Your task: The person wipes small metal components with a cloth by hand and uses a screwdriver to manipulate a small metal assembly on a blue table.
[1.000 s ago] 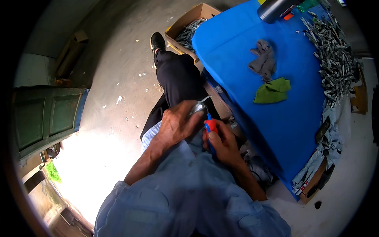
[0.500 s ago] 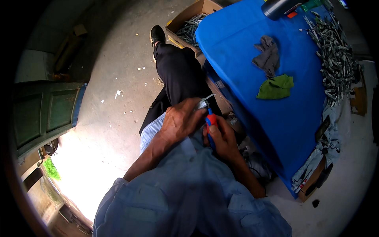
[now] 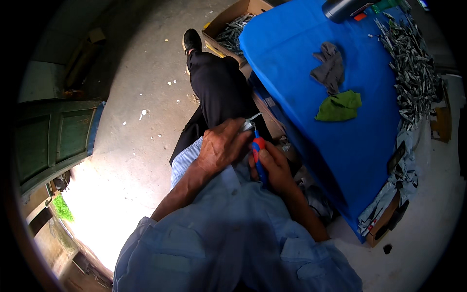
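Observation:
Over my lap, my left hand is closed around a small silvery-white piece, its end poking out past the fingers. A thin pale strip sticks out from that piece. My right hand grips a slim hand tool with a red-and-blue handle. The tool points away from me, and its narrow tip meets the piece beside my left fingertips. The exact shape of the tip is too small to make out. Most of the piece is hidden inside my left hand.
To the right stands a table with a blue cover. On it lie a grey cloth, a green cloth, a dark cylinder and a heap of small metallic pieces. A cardboard box of similar pieces sits beyond my foot.
Both hands keep their grips. The tool and the silvery piece have shifted only slightly, and the pale strip now sits a little further left. The whole view has moved a touch.

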The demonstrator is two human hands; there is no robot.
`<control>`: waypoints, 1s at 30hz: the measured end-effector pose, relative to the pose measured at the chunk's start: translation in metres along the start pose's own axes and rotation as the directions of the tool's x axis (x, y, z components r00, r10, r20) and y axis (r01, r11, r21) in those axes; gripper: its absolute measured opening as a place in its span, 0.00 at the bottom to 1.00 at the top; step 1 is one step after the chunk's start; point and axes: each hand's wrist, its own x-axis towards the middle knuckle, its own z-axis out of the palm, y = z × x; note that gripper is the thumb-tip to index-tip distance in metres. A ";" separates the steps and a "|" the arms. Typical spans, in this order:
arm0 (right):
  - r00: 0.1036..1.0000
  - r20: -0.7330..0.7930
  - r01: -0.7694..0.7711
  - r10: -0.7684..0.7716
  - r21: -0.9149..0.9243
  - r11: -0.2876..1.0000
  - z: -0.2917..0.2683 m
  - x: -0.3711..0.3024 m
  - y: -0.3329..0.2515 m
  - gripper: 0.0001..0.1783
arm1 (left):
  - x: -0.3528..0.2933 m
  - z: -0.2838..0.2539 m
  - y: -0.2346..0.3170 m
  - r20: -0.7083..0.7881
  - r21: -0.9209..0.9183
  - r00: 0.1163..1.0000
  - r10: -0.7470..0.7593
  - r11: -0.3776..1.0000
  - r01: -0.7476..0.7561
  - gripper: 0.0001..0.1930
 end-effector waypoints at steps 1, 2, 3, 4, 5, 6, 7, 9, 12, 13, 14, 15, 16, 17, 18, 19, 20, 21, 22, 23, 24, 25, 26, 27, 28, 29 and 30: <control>1.000 0.008 -0.016 0.015 0.031 0.999 -0.001 0.000 0.001 0.21 | -0.001 0.002 -0.002 -0.007 -0.007 1.000 -0.006 1.000 0.006 0.16; 1.000 0.009 -0.027 0.027 0.046 0.999 -0.002 0.000 0.004 0.21 | -0.004 0.003 -0.005 0.001 -0.004 1.000 -0.016 1.000 0.016 0.15; 0.999 0.013 -0.036 0.035 0.061 0.998 -0.002 0.000 0.007 0.22 | -0.007 0.003 -0.007 0.008 0.000 1.000 -0.023 1.000 0.023 0.15; 0.999 0.016 -0.044 0.043 0.076 0.996 -0.003 0.001 0.010 0.22 | -0.009 0.003 -0.008 0.015 0.005 0.999 -0.030 1.000 0.030 0.14; 0.998 0.001 -0.062 0.062 0.125 0.990 -0.004 0.002 0.012 0.23 | -0.011 0.003 -0.007 -0.010 -0.025 1.000 -0.022 0.999 0.022 0.14; 0.997 -0.016 -0.077 0.082 0.177 0.981 -0.005 0.002 0.014 0.23 | -0.011 0.001 -0.002 -0.032 -0.055 0.999 -0.014 0.998 0.012 0.14; 0.994 -0.032 -0.091 0.101 0.229 0.969 -0.006 0.002 0.017 0.24 | -0.008 -0.001 0.004 -0.053 -0.086 0.999 -0.005 0.996 0.001 0.13; 0.993 -0.043 -0.093 0.111 0.299 0.950 -0.013 0.004 0.027 0.24 | 0.003 -0.016 0.028 -0.124 -0.088 0.992 0.038 0.995 -0.049 0.13; 1.000 -0.017 -0.010 0.016 0.307 0.952 -0.013 -0.004 0.027 0.24 | 0.013 -0.029 0.033 -0.164 -0.083 0.985 -0.054 0.996 0.040 0.13; 1.000 0.001 0.029 -0.031 0.292 0.956 -0.013 -0.004 0.024 0.23 | 0.012 -0.031 0.029 -0.149 -0.083 0.985 -0.085 0.994 0.074 0.13; 0.998 -0.001 0.063 -0.065 0.269 0.961 -0.013 -0.001 0.018 0.23 | 0.017 -0.032 0.026 -0.132 -0.070 0.989 -0.069 0.996 0.060 0.13; 0.997 -0.012 0.080 -0.080 0.254 0.964 -0.011 -0.006 0.017 0.23 | 0.015 -0.030 0.025 -0.101 -0.063 0.992 -0.070 0.996 0.064 0.14; 0.995 -0.022 0.096 -0.094 0.238 0.966 -0.008 -0.009 0.016 0.22 | 0.013 -0.029 0.022 -0.070 -0.056 0.995 -0.073 0.996 0.069 0.14; 0.994 -0.012 0.112 -0.113 0.234 0.966 -0.006 -0.011 0.016 0.22 | 0.011 -0.026 0.019 -0.061 -0.059 0.996 -0.069 0.996 0.065 0.14; 0.991 -0.005 0.131 -0.133 0.226 0.965 -0.005 -0.013 0.015 0.22 | 0.009 -0.023 0.016 -0.052 -0.066 0.997 -0.062 0.996 0.059 0.14; 0.988 0.002 0.149 -0.153 0.217 0.965 -0.004 -0.014 0.015 0.22 | 0.007 -0.019 0.013 -0.045 -0.074 0.997 -0.055 0.996 0.052 0.14; 0.988 -0.003 0.151 -0.153 0.195 0.969 -0.004 -0.015 0.016 0.22 | 0.004 -0.017 0.011 -0.030 -0.083 0.998 -0.053 0.995 0.050 0.14; 0.988 -0.005 0.153 -0.155 0.172 0.973 -0.004 -0.015 0.015 0.21 | 0.004 -0.016 0.009 -0.017 -0.091 0.999 -0.049 0.995 0.047 0.14; 0.988 -0.007 0.156 -0.156 0.147 0.977 -0.003 -0.015 0.014 0.21 | 0.003 -0.015 0.007 -0.006 -0.099 0.999 -0.045 0.994 0.044 0.14; 0.987 0.005 0.158 -0.160 0.134 0.978 -0.003 -0.015 0.013 0.21 | 0.003 -0.014 0.007 0.004 -0.096 0.999 -0.044 0.994 0.044 0.14; 0.986 0.016 0.160 -0.164 0.121 0.980 -0.003 -0.014 0.012 0.21 | 0.002 -0.014 0.006 0.014 -0.092 0.999 -0.044 0.995 0.046 0.14; 0.986 0.029 0.163 -0.167 0.108 0.981 -0.003 -0.013 0.012 0.21 | 0.002 -0.013 0.005 0.024 -0.089 0.999 -0.045 0.995 0.047 0.15; 0.987 0.034 0.156 -0.159 0.096 0.983 -0.002 -0.012 0.009 0.21 | 0.002 -0.012 0.004 0.028 -0.085 0.999 -0.031 0.996 0.033 0.15; 0.988 0.040 0.147 -0.151 0.085 0.985 0.001 -0.011 0.005 0.20 | 0.002 -0.011 0.003 0.032 -0.080 0.999 -0.018 0.997 0.021 0.15; 0.989 0.045 0.139 -0.143 0.074 0.987 0.002 -0.010 0.003 0.20 | 0.002 -0.010 0.002 0.037 -0.075 0.999 -0.006 0.997 0.008 0.15; 0.990 0.050 0.132 -0.135 0.067 0.989 0.002 -0.009 0.002 0.20 | 0.001 -0.009 0.003 0.045 -0.079 0.999 -0.018 0.997 0.022 0.15; 0.990 0.055 0.125 -0.128 0.058 0.990 0.002 -0.008 0.002 0.20 | 0.001 -0.009 0.005 0.052 -0.084 0.998 -0.030 0.996 0.034 0.15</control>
